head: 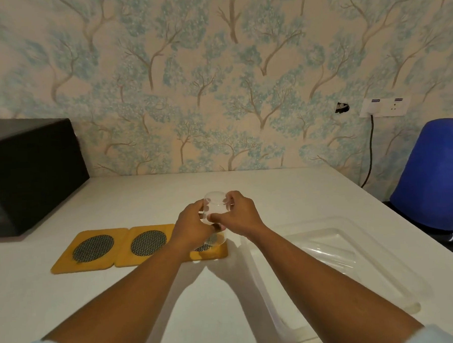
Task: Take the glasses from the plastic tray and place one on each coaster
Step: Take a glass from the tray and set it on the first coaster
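Three yellow coasters with dark mesh discs lie in a row: the left coaster (93, 248), the middle coaster (148, 243) and the right coaster (211, 254), which is partly hidden by my hands. My left hand (194, 225) and my right hand (242, 215) both grip a clear glass (216, 204) from either side, directly above the right coaster. More clear glass (216, 238) shows below my fingers, down at the coaster's disc. I cannot tell whether it is one glass or two nested. The clear plastic tray (296, 226) lies to the right; I make out no glass in it.
A black box (28, 168) stands at the back left on the white table (142, 196). A blue chair (435, 176) is beyond the table's right edge. A wall socket (384, 107) with a black cable is behind it. The wallpapered wall borders the table's far side.
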A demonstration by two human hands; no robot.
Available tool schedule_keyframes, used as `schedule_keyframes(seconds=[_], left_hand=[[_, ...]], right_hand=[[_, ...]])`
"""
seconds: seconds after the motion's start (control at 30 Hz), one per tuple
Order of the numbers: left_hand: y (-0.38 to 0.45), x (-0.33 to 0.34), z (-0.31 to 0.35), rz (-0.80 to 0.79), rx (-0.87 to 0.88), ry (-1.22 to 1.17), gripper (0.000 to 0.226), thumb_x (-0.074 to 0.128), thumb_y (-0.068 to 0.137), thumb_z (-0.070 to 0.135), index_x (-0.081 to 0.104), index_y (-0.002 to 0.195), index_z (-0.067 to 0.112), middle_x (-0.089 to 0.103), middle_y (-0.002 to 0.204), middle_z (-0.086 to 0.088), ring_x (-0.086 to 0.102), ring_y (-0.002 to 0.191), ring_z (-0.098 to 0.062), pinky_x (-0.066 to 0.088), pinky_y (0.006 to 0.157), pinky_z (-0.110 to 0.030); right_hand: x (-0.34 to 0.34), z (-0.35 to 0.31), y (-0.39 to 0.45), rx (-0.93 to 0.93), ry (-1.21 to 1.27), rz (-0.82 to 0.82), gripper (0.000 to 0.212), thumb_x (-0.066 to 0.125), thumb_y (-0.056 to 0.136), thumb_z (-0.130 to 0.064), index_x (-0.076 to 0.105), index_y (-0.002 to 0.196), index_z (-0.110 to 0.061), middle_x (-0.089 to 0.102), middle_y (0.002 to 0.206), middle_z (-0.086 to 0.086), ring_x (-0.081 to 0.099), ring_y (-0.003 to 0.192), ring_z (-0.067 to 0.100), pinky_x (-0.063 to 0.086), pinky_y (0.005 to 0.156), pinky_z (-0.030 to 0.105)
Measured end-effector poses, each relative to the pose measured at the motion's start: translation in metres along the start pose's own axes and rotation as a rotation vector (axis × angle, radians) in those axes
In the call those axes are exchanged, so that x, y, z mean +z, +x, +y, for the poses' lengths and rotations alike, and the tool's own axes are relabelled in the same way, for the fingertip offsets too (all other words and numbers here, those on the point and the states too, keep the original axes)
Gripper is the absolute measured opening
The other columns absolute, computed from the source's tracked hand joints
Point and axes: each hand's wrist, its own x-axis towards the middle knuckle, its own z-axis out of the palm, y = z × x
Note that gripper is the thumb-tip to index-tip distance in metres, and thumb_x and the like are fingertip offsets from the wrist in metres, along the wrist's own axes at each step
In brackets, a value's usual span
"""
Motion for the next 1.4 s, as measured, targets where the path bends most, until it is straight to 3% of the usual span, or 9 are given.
schedule_keyframes(seconds=[0.13, 0.33, 0.53, 0.73, 0.83, 0.93, 1.03, 1.17, 1.4], left_hand=[[0.002, 0.006, -0.006, 0.037, -0.006, 0.03, 0.076, 0.09, 0.066, 0.019, 0.055, 0.134, 0.017, 0.063, 0.121, 0.001, 0.061, 0.109, -0.019, 0.055, 0.088, -0.038], [0.018, 0.007, -0.028, 0.056, -0.073, 0.043, 0.075, 0.088, 0.069, 0.015, 0.053, 0.136, 0.018, 0.062, 0.125, -0.001, 0.058, 0.116, -0.021, 0.05, 0.084, -0.031], [0.029, 0.008, -0.045, 0.046, -0.098, 0.075, 0.075, 0.084, 0.074, 0.015, 0.049, 0.14, 0.014, 0.058, 0.135, -0.005, 0.057, 0.12, -0.022, 0.046, 0.083, -0.03], [0.036, 0.007, -0.052, 0.022, -0.126, 0.067, 0.073, 0.08, 0.079, 0.019, 0.044, 0.143, 0.014, 0.055, 0.138, -0.005, 0.055, 0.123, -0.024, 0.049, 0.089, -0.034], [0.036, 0.006, -0.052, 0.022, -0.135, 0.072, 0.074, 0.078, 0.079, 0.02, 0.042, 0.144, 0.015, 0.055, 0.137, -0.004, 0.055, 0.122, -0.024, 0.05, 0.09, -0.035], [0.036, 0.005, -0.05, 0.029, -0.142, 0.081, 0.086, 0.083, 0.071, 0.023, 0.038, 0.144, 0.017, 0.054, 0.135, -0.004, 0.053, 0.123, -0.026, 0.052, 0.091, -0.038], [0.034, 0.003, -0.041, 0.064, -0.172, 0.051, 0.121, 0.09, 0.058, 0.028, 0.018, 0.155, 0.016, 0.038, 0.151, -0.007, 0.038, 0.138, -0.029, 0.044, 0.105, -0.044], [0.031, 0.002, -0.026, 0.159, -0.053, 0.131, 0.129, 0.09, 0.056, 0.042, 0.012, 0.156, 0.018, 0.019, 0.159, -0.005, 0.017, 0.146, -0.026, 0.032, 0.111, -0.042], [0.019, 0.021, 0.015, 0.228, 0.268, 0.15, 0.106, 0.087, 0.066, 0.041, 0.024, 0.151, 0.026, 0.038, 0.144, 0.001, 0.033, 0.134, -0.017, 0.039, 0.094, -0.03]], right_hand=[[0.003, 0.007, 0.004, -0.032, -0.05, -0.021, 0.056, 0.084, 0.067, -0.034, 0.058, 0.112, -0.011, 0.061, 0.103, 0.0, 0.056, 0.087, 0.018, 0.037, 0.058, 0.015], [0.024, 0.011, 0.022, -0.037, -0.097, -0.089, 0.042, 0.082, 0.071, -0.025, 0.06, 0.1, -0.003, 0.061, 0.095, 0.008, 0.055, 0.084, 0.024, 0.046, 0.07, 0.034], [0.038, 0.016, 0.031, -0.014, -0.082, -0.13, 0.043, 0.081, 0.074, -0.021, 0.06, 0.106, -0.002, 0.058, 0.093, 0.004, 0.053, 0.082, 0.022, 0.04, 0.062, 0.026], [0.047, 0.015, 0.04, -0.004, -0.098, -0.137, 0.044, 0.079, 0.076, -0.023, 0.058, 0.107, 0.0, 0.065, 0.105, 0.015, 0.062, 0.091, 0.031, 0.052, 0.073, 0.039], [0.049, 0.016, 0.042, 0.001, -0.105, -0.14, 0.048, 0.08, 0.075, -0.024, 0.058, 0.111, -0.001, 0.065, 0.113, 0.016, 0.062, 0.099, 0.032, 0.051, 0.075, 0.037], [0.049, 0.017, 0.041, 0.017, -0.108, -0.147, 0.052, 0.082, 0.072, -0.026, 0.056, 0.112, -0.003, 0.065, 0.116, 0.015, 0.061, 0.101, 0.031, 0.052, 0.075, 0.036], [0.041, 0.015, 0.04, 0.025, -0.128, -0.139, 0.078, 0.082, 0.073, -0.031, 0.046, 0.136, -0.003, 0.055, 0.136, 0.014, 0.055, 0.12, 0.03, 0.051, 0.094, 0.039], [0.018, 0.013, 0.038, 0.039, -0.09, -0.096, 0.087, 0.081, 0.075, -0.035, 0.039, 0.145, -0.004, 0.051, 0.142, 0.013, 0.052, 0.128, 0.029, 0.048, 0.102, 0.042], [-0.038, 0.027, 0.023, 0.069, -0.094, 0.044, 0.069, 0.078, 0.079, -0.033, 0.05, 0.136, -0.005, 0.06, 0.132, 0.011, 0.058, 0.119, 0.026, 0.05, 0.097, 0.039]])
